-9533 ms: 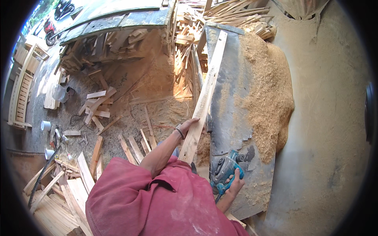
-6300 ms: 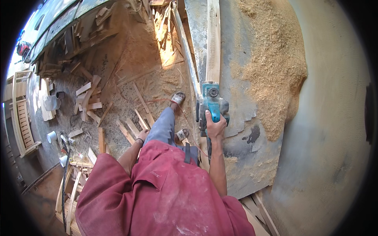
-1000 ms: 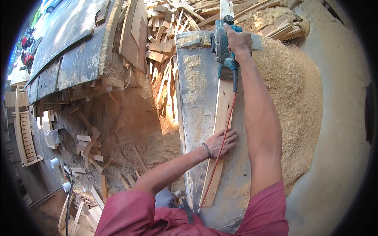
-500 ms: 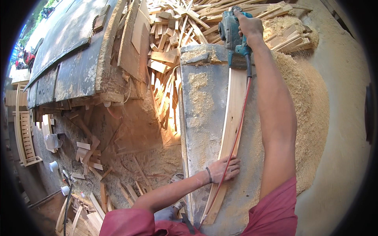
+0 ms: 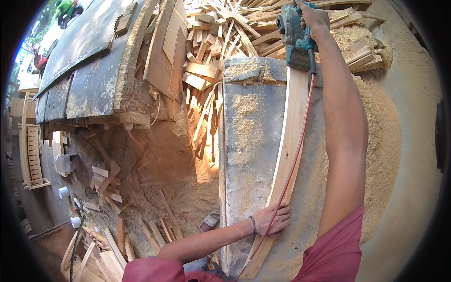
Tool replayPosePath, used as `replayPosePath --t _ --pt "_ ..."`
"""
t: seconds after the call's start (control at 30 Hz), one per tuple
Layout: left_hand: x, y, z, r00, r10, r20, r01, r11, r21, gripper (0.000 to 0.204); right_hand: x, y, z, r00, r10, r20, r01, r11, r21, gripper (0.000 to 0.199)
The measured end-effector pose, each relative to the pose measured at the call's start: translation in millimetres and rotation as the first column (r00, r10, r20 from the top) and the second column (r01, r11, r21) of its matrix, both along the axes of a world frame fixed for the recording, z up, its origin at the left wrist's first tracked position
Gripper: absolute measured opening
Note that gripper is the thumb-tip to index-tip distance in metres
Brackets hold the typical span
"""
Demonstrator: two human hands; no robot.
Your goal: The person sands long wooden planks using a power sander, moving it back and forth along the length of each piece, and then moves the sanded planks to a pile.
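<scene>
A long, pale, slightly curved wooden board lies lengthwise on the grey, dust-strewn workbench. My left hand grips the board near its close end, fingers curled over the right edge. My right hand is closed round the handle of a teal electric planer, which sits over the board's far end and hides it. From the planer a red cord runs back along the board and passes over my left hand.
Heaped wood shavings lie along the bench's right side. Beyond the far edge is a pile of wood offcuts. A weathered wooden table with a saw blade stands at left. Loose slats cover the floor at lower left.
The planer in my right hand has moved farther away along the board. My left hand keeps its hold near the close end. The whole view has shifted slightly.
</scene>
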State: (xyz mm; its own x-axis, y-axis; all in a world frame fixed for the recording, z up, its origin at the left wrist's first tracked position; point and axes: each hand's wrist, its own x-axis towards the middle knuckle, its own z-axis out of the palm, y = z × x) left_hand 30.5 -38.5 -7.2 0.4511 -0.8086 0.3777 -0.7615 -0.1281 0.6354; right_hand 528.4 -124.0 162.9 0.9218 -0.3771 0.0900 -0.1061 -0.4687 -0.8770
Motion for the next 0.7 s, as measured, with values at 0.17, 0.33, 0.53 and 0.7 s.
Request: replayPosePath --t 0.17,0.33,0.53,0.7 --pt "-2 -5 -4 1.0 0.016 -0.004 -0.016 0.999 -0.048 0.035 21 4 3 0.995 -0.051 0.08 0.05 0.999 0.022 0.04" --pt "-6 -9 -7 0.998 0.015 -0.053 -0.019 0.998 -0.067 0.034 49 -2 -2 0.994 -0.054 0.093 0.052 0.998 0.028 0.041" --pt "-8 -10 -7 0.993 0.004 -0.115 -0.013 0.997 -0.077 0.032 91 -20 -14 0.979 -0.096 0.178 0.107 0.993 -0.052 0.053" --pt "-11 -11 -8 0.988 0.08 -0.129 -0.1 0.983 -0.151 0.034 93 -12 -2 0.997 0.077 -0.002 -0.077 0.987 -0.14 0.071"
